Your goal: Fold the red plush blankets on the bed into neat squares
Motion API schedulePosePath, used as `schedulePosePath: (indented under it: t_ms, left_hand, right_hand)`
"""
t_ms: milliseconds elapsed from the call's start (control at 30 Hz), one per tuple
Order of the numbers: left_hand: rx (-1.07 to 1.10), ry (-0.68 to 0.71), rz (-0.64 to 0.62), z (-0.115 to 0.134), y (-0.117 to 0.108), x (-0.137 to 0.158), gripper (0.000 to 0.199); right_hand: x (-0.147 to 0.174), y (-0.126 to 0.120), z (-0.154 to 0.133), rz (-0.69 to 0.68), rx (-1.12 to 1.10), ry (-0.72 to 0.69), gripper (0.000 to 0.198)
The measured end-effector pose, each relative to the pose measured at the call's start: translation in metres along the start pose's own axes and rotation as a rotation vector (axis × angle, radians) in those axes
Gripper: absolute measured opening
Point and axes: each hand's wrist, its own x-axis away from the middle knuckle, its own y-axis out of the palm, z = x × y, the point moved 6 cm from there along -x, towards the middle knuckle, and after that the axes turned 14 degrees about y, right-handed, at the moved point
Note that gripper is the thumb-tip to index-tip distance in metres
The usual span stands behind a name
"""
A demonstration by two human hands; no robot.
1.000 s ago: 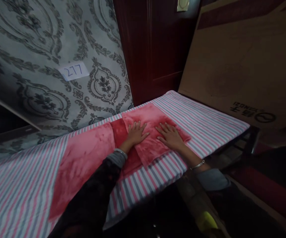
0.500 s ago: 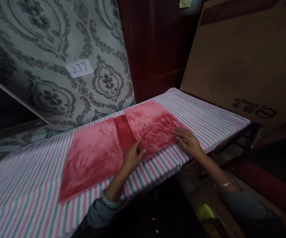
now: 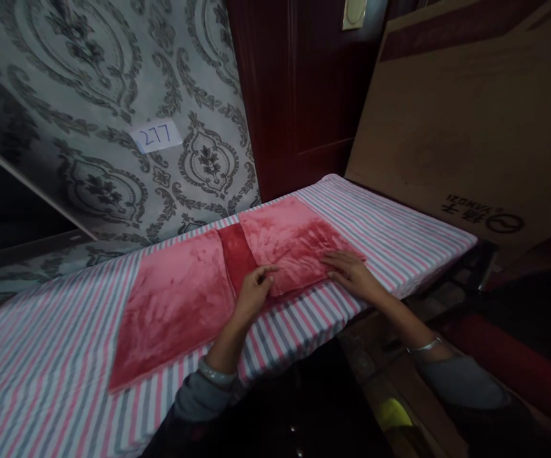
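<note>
A plush pink-red cloth point(image 3: 175, 299) lies on the striped bed sheet point(image 3: 79, 324). Its left and right parts are folded inward, and a darker red strip point(image 3: 237, 251) shows between them. At the near left corner of the right folded part point(image 3: 289, 235), my left hand point(image 3: 251, 296) has its thumb and forefinger pinched on the cloth's edge. My right hand point(image 3: 352, 273) rests with outstretched fingers on the near right portion of that same part, pressing wrinkles into the pile.
Behind the bed is a patterned wall with a paper label point(image 3: 156, 135) reading 277. A dark red door point(image 3: 299, 95) and a large cardboard box point(image 3: 466, 127) stand at the far right. Something yellow point(image 3: 392, 413) lies low at the right.
My right hand has moved a little left and now lies flatter on the cloth. The near edge of the right part has shifted back, baring a red strip under it. My left thumb and forefinger have come closer together.
</note>
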Motion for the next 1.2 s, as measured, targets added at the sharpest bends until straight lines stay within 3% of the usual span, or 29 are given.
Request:
schedulePosePath:
  t_ms: [167,300,433,567,700,800,867,1000,1200]
  left_hand:
    - [-0.169,0.156,-0.052,0.029,0.003,-0.024,0.025]
    - [-0.532,0.369,-0.115,0.051,0.008,-0.037,0.027]
    - [-0.913,0.446,-0.236,0.066,0.013,-0.040,0.018]
    - [-1.179,0.563,-0.243,0.074,0.014,-0.032,0.012]
    - [-1.213,0.619,-0.337,0.047,0.023,-0.011,0.014]
    - [-1.181,0.556,-0.441,0.015,0.029,0.004,0.014]
    - [-1.168,0.523,-0.441,0.002,0.028,0.009,0.015]
    - [-1.139,0.540,-0.404,-0.001,0.024,0.010,0.017]
    - [-1.057,0.585,-0.332,0.002,0.017,0.011,0.018]
  right_hand:
    - [-0.010,-0.001,0.006,-0.072,0.009,-0.001,0.041]
    - [-0.020,-0.005,0.011,-0.102,0.022,-0.023,0.039]
    - [-0.030,-0.010,0.013,-0.122,0.074,-0.026,0.030]
    - [-0.035,-0.018,0.014,0.018,0.159,0.010,0.020]
    - [-0.028,-0.024,0.020,0.188,0.233,0.065,0.026]
    - [-0.019,-0.019,0.026,0.108,0.227,0.063,0.036]
    - [-0.014,-0.020,0.030,0.060,0.168,0.049,0.041]
    - [-0.009,-0.035,0.037,0.061,0.049,0.043,0.037]
    - [-0.015,-0.043,0.046,0.007,0.136,0.065,0.025]
